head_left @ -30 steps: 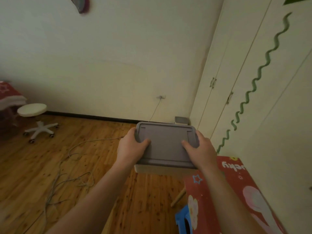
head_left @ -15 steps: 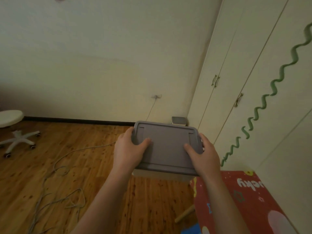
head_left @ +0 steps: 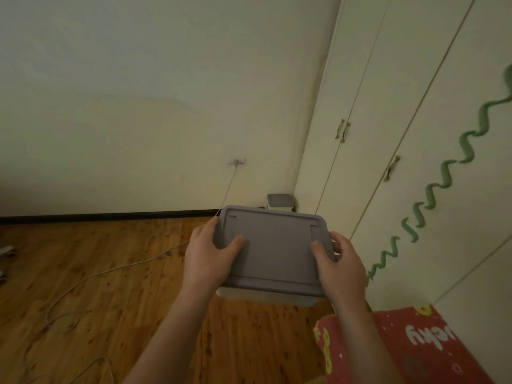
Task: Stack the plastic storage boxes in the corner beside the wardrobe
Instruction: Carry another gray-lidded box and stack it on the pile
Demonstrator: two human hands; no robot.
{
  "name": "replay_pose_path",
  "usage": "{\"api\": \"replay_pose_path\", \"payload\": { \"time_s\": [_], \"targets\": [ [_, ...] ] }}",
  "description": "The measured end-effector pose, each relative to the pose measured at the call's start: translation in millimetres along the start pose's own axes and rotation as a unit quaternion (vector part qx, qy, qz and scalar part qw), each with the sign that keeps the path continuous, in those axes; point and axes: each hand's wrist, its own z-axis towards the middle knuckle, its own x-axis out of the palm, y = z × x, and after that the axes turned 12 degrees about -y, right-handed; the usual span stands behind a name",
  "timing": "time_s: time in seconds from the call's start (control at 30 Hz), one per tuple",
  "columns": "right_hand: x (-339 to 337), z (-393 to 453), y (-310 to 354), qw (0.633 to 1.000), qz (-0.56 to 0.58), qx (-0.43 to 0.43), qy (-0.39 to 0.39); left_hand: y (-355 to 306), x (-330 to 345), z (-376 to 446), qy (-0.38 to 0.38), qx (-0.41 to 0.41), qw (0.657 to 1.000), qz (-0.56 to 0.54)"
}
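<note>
Your fingers wrap under both short ends of a grey-lidded plastic storage box (head_left: 273, 252), thumbs pressed flat on the lid: left hand (head_left: 206, 257) at its left end, right hand (head_left: 342, 266) at its right. You hold it above the wooden floor (head_left: 110, 273). Ahead, in the corner beside the wardrobe (head_left: 401, 120), sits what looks like another grey-lidded box (head_left: 279, 202).

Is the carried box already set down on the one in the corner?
No: both hands, left hand and right hand, hold the grey-lidded box in the air, short of the corner box.
</note>
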Motion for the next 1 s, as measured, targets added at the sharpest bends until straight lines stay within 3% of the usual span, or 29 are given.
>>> {"api": "replay_pose_path", "payload": {
  "time_s": [0.53,1.0],
  "targets": [
    [116,239,-22,1.000,0.002,-0.016,0.014,-37,183,177,0.008,0.013,0.999,0.036],
    [245,395,-44,0.998,-0.066,-0.005,0.015,-8,324,341,0.044,-0.019,0.998,0.042]
  ]
}}
